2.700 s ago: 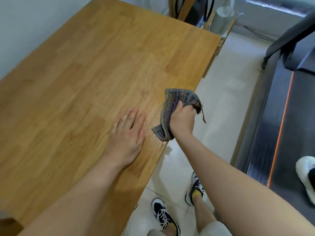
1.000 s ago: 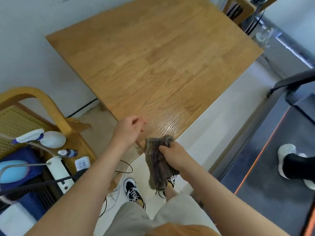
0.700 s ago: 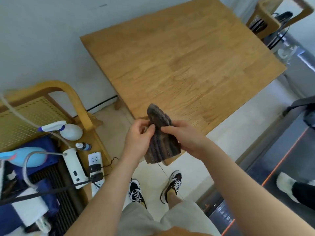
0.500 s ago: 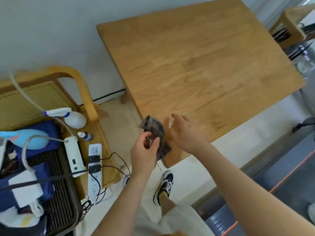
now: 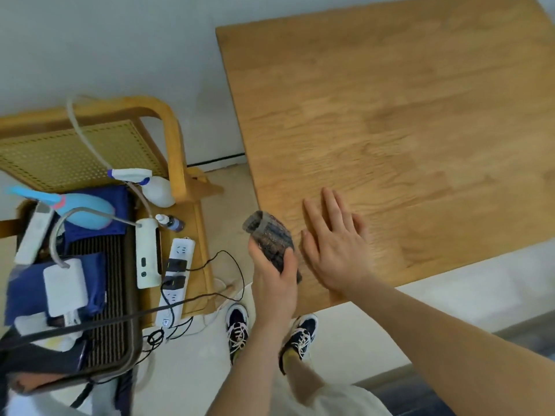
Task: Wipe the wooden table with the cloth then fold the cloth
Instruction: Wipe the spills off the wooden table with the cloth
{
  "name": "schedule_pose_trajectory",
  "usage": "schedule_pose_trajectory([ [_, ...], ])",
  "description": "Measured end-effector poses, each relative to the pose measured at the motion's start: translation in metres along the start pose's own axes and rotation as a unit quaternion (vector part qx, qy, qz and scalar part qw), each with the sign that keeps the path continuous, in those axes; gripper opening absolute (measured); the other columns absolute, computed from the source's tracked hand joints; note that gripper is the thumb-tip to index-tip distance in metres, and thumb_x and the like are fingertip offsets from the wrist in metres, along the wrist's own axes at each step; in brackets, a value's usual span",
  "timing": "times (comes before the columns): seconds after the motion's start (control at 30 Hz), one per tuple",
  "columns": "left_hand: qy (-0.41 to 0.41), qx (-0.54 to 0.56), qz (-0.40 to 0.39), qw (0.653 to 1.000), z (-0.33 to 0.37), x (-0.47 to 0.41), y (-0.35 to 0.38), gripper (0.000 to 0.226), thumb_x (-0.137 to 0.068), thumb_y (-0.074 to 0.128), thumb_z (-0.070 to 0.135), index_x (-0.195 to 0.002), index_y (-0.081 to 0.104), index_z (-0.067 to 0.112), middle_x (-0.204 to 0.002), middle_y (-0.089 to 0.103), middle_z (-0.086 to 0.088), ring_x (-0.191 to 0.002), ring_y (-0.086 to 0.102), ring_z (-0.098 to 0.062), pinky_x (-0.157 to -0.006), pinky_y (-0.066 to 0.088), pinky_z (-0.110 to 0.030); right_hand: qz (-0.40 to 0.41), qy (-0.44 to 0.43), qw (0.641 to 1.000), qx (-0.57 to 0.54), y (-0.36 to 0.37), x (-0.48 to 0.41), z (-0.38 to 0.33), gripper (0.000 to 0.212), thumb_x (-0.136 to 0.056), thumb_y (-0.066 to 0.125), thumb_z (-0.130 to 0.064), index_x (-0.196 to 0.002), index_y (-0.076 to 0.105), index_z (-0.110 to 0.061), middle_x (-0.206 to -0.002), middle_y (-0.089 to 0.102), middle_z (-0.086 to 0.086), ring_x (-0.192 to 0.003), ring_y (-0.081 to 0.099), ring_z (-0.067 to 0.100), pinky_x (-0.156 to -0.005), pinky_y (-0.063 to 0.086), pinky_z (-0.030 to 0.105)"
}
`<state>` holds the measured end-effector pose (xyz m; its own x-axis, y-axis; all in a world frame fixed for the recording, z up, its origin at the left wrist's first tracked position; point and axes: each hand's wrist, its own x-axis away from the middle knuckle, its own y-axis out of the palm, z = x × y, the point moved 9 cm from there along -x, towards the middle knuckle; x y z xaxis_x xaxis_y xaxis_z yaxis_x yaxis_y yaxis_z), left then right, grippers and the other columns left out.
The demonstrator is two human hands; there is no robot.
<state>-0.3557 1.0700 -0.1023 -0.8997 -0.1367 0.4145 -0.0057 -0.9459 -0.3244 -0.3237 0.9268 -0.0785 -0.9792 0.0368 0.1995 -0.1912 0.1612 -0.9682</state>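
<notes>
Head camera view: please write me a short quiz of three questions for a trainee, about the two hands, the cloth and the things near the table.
1. True or false: the right hand has straight, spread fingers at the near corner of the light wooden table.
2. Which has the dark grey cloth in its grip? A. the left hand B. the right hand C. neither hand
3. Fill in: in the picture, the white power strip lies to the ___ of the table.

Key: 1 true; 2 A; 3 left.
</notes>
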Motion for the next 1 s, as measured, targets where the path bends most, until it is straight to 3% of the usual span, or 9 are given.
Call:
schedule_pose_trajectory([
  [0.2,0.011,-0.011,0.002,1.0,0.048,-0.111,0.001,0.067,-0.098,0.044,0.039,-0.15,0.004,0.032,-0.146,0.042,0.0,-0.127,0.047,-0.019,-0.098,0.036,-0.029,0.002,-0.001,1.0,0.003,0.005,0.0,0.002,0.057,-0.098,0.028,-0.047,-0.152,0.027,-0.028,-0.162,0.016,0.01,-0.15,0.01,0.024,-0.106,0.026,0.047],
  [0.33,0.024,0.003,0.007,1.0,0.07,-0.149,0.002,0.063,-0.099,0.042,0.037,-0.151,0.009,0.027,-0.148,0.04,-0.002,-0.131,0.043,-0.02,-0.106,0.034,-0.032,0.006,0.004,1.0,0.0,0.004,-0.008,0.006,0.057,-0.097,0.029,-0.049,-0.151,0.03,-0.028,-0.161,0.02,0.009,-0.149,0.013,0.024,-0.105,0.025,0.046],
  [0.5,0.025,-0.042,0.002,0.999,0.047,-0.091,0.003,0.047,-0.099,0.038,0.04,-0.143,0.024,0.026,-0.136,0.049,0.001,-0.122,0.05,-0.019,-0.094,0.037,-0.029,0.007,0.01,1.0,-0.007,-0.001,0.006,0.006,0.055,-0.092,0.041,-0.048,-0.144,0.041,-0.029,-0.155,0.033,0.009,-0.145,0.027,0.026,-0.099,0.034,0.048],
  [0.63,0.026,-0.061,0.012,0.998,0.047,-0.09,0.0,0.046,-0.098,0.043,0.037,-0.14,0.028,0.024,-0.126,0.055,0.0,-0.11,0.056,-0.018,-0.089,0.047,-0.034,0.04,0.016,0.998,-0.044,-0.036,-0.058,0.009,0.044,-0.092,0.04,-0.043,-0.132,0.048,-0.028,-0.131,0.05,0.005,-0.118,0.047,0.03,-0.091,0.04,0.047],
  [0.73,0.031,-0.086,0.013,0.996,0.056,-0.111,0.0,0.043,-0.097,0.041,0.042,-0.134,0.03,0.023,-0.122,0.056,-0.003,-0.106,0.059,-0.022,-0.087,0.051,-0.046,0.051,0.01,0.996,-0.067,-0.056,-0.142,0.011,0.049,-0.099,0.032,-0.039,-0.146,0.033,-0.029,-0.155,0.031,0.003,-0.144,0.025,0.025,-0.111,0.025,0.048],
  [0.8,0.026,-0.105,0.015,0.994,0.07,-0.139,-0.002,0.045,-0.098,0.038,0.043,-0.137,0.028,0.021,-0.127,0.055,-0.005,-0.11,0.057,-0.027,-0.088,0.048,-0.04,0.034,0.012,0.998,-0.054,-0.049,-0.175,0.01,0.052,-0.1,0.026,-0.04,-0.152,0.022,-0.03,-0.162,0.016,0.0,-0.15,0.008,0.02,-0.117,0.013,0.046],
  [0.87,0.01,-0.133,0.026,0.991,0.088,-0.178,-0.004,0.051,-0.1,0.035,0.042,-0.144,0.022,0.019,-0.136,0.05,-0.006,-0.118,0.053,-0.03,-0.086,0.038,-0.029,0.036,0.016,0.999,-0.028,-0.041,-0.18,0.009,0.054,-0.1,0.023,-0.041,-0.153,0.019,-0.031,-0.163,0.011,-0.001,-0.15,0.005,0.018,-0.118,0.01,0.046],
  [1.0,0.019,-0.125,0.038,0.991,0.135,-0.266,-0.004,0.054,-0.102,0.033,0.038,-0.148,0.019,0.013,-0.143,0.045,-0.01,-0.125,0.047,-0.029,-0.085,0.031,-0.026,0.067,0.018,0.997,-0.014,-0.042,-0.174,0.009,0.054,-0.099,0.028,-0.039,-0.152,0.028,-0.028,-0.161,0.02,0.002,-0.149,0.013,0.019,-0.118,0.016,0.047],
])
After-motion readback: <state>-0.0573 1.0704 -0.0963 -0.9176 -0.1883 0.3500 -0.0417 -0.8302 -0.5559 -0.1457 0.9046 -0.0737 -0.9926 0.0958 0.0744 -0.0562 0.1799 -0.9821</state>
